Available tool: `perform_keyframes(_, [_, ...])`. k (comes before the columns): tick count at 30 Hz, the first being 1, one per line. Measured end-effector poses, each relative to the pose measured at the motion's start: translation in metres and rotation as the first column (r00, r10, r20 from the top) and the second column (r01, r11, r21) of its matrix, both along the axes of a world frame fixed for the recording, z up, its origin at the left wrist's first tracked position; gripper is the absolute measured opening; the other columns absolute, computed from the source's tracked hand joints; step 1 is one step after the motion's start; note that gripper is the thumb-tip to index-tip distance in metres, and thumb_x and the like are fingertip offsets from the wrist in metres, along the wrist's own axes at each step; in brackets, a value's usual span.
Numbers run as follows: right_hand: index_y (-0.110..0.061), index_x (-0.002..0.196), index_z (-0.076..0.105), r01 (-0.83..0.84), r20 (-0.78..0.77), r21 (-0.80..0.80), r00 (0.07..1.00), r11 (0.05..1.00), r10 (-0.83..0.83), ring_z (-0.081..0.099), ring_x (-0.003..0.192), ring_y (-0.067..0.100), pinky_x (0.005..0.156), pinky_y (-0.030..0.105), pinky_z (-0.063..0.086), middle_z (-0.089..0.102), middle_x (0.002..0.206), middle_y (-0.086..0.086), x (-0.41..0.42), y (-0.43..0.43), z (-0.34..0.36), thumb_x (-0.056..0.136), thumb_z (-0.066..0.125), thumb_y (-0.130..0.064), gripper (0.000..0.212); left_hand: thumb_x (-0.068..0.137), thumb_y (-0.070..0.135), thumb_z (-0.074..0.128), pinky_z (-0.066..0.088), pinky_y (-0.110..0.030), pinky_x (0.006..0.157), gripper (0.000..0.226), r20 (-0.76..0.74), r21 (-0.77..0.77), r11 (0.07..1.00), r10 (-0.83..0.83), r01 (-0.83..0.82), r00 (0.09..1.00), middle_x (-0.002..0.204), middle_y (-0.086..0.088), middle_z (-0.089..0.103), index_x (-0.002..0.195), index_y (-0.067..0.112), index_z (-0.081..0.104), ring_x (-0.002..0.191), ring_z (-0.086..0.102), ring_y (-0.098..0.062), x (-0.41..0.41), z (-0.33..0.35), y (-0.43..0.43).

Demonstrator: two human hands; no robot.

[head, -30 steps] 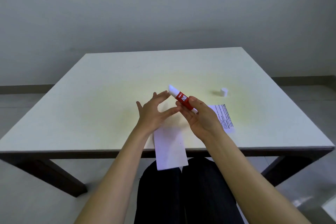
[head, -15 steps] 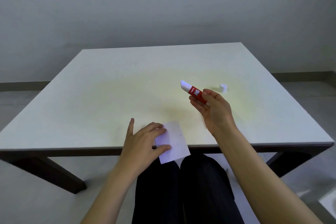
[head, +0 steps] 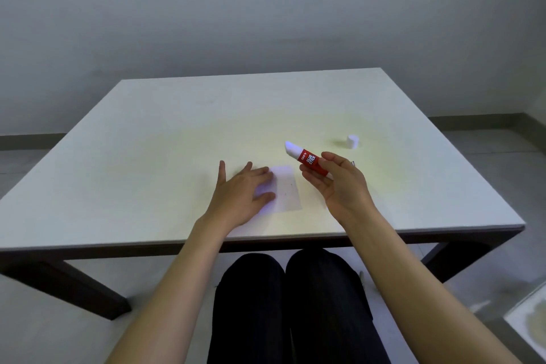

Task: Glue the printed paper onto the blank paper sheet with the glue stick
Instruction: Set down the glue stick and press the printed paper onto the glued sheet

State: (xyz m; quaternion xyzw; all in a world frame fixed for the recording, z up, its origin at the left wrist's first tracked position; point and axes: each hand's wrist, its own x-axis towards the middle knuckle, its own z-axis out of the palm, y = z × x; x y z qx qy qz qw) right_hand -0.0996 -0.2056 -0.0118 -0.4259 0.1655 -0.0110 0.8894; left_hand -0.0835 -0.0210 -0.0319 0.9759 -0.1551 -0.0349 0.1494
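A small blank paper sheet point(head: 286, 190) lies flat on the white table point(head: 153, 156), a little in from the front edge. My left hand point(head: 240, 196) lies flat on the sheet's left part, fingers spread, pinning it down. To its right, above the table, my right hand point(head: 339, 186) holds the red glue stick point(head: 310, 160). The stick is uncapped, and its white glue tip point(head: 291, 148) points up and to the left. The printed paper is almost wholly hidden behind my right hand.
The glue stick's white cap point(head: 352, 141) stands on the table at the right, beyond my right hand. My dark-trousered legs point(head: 289, 304) are under the table's front edge. A grey wall rises behind the table.
My left hand left the glue stick, dropped onto the blank sheet hanging over the front edge and slid it forward onto the table. My right hand kept the glue stick and moved slightly right.
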Motion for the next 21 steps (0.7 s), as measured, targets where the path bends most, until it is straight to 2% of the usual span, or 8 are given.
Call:
perform_keyframes(3, [-0.004, 0.094, 0.053, -0.033, -0.014, 0.206, 0.999, 0.978, 0.037, 0.07, 0.072, 0.031, 0.074, 0.033, 0.061, 0.063, 0.088, 0.019, -0.003, 0.006, 0.0, 0.092, 0.049, 0.003, 0.008, 0.093, 0.043, 0.048, -0.003, -0.045, 0.121, 0.048, 0.055, -0.307, 0.95, 0.081, -0.06, 0.995, 0.149, 0.013, 0.042, 0.139, 0.03, 0.045, 0.144, 0.028, -0.008, -0.004, 0.006, -0.003])
perform_keyframes(7, [-0.006, 0.103, 0.054, -0.123, 0.03, 0.421, 0.992, 0.899, 0.122, 0.071, 0.072, 0.026, 0.073, 0.031, 0.058, 0.068, 0.083, 0.014, -0.01, 0.032, 0.001, 0.093, 0.048, 0.0, 0.013, 0.084, 0.03, 0.067, 0.044, -0.025, 0.102, 0.027, -0.084, -0.852, 0.504, 0.134, -0.141, 0.987, 0.113, 0.013, 0.072, 0.11, 0.025, 0.071, 0.11, 0.063, 0.0, -0.016, 0.032, -0.026])
perform_keyframes(9, [-0.008, 0.117, 0.052, -0.164, 0.035, 0.284, 0.986, 0.945, 0.16, 0.066, 0.08, 0.024, 0.073, 0.027, 0.051, 0.067, 0.089, 0.009, -0.013, 0.046, 0.002, 0.094, 0.049, -0.004, 0.024, 0.08, 0.02, 0.071, 0.05, -0.015, 0.083, 0.013, -0.118, -0.927, 0.328, 0.2, -0.181, 0.973, 0.086, 0.017, 0.076, 0.09, 0.027, 0.075, 0.087, 0.069, 0.003, -0.015, 0.038, -0.03])
perform_keyframes(12, [-0.014, 0.131, 0.049, -0.167, 0.038, -0.374, 0.98, 0.912, 0.195, 0.061, 0.094, 0.021, 0.081, 0.029, 0.047, 0.064, 0.109, 0.005, -0.018, 0.049, -0.003, 0.092, 0.057, -0.015, 0.04, 0.075, 0.018, 0.075, 0.048, -0.011, 0.075, 0.012, -0.083, -0.924, 0.323, 0.358, -0.207, 0.93, 0.069, 0.021, 0.073, 0.077, 0.03, 0.073, 0.073, 0.068, 0.007, -0.004, 0.042, -0.014])
perform_keyframes(13, [-0.017, 0.133, 0.049, -0.114, 0.055, -0.641, 0.98, 0.759, 0.194, 0.058, 0.101, 0.019, 0.086, 0.029, 0.045, 0.061, 0.118, 0.004, -0.02, 0.046, -0.009, 0.09, 0.06, -0.02, 0.044, 0.074, 0.019, 0.076, 0.047, -0.007, 0.074, 0.01, -0.053, -0.906, 0.363, 0.407, -0.215, 0.912, 0.068, 0.021, 0.071, 0.078, 0.028, 0.073, 0.07, 0.066, 0.011, 0.001, 0.043, -0.005])
perform_keyframes(15, [-0.017, 0.128, 0.057, 0.113, 0.168, -0.966, 0.957, 0.231, 0.235, 0.055, 0.108, 0.02, 0.09, 0.031, 0.042, 0.059, 0.124, 0.002, -0.022, 0.043, -0.025, 0.087, 0.063, -0.027, 0.043, 0.075, 0.022, 0.074, 0.046, -0.005, 0.073, 0.007, 0.003, -0.858, 0.449, 0.491, -0.25, 0.871, 0.071, 0.023, 0.068, 0.08, 0.027, 0.071, 0.069, 0.064, 0.015, 0.012, 0.047, 0.011])
perform_keyframes(17, [-0.019, 0.101, 0.073, 0.364, 0.276, -0.9, 0.902, -0.24, 0.332, 0.063, 0.092, 0.024, 0.079, 0.034, 0.044, 0.068, 0.103, 0.0, -0.026, 0.044, -0.039, 0.076, 0.065, -0.035, 0.031, 0.078, 0.025, 0.07, 0.046, -0.015, 0.076, 0.01, 0.019, -0.81, 0.503, 0.536, -0.302, 0.844, 0.062, 0.024, 0.064, 0.073, 0.032, 0.065, 0.072, 0.063, 0.01, 0.022, 0.049, 0.02])
perform_keyframes(21, [-0.021, 0.059, 0.069, 0.364, 0.174, -0.769, 0.911, -0.526, 0.375, 0.06, 0.066, 0.021, 0.068, 0.03, 0.029, 0.063, 0.067, -0.006, -0.03, 0.052, -0.047, 0.059, 0.061, -0.053, 0.032, 0.081, 0.027, 0.066, 0.04, -0.016, 0.063, 0.022, 0.008, -0.735, 0.56, 0.57, -0.381, 0.822, 0.043, 0.023, 0.059, 0.063, 0.035, 0.056, 0.065, 0.058, -0.004, 0.04, 0.045, 0.022])
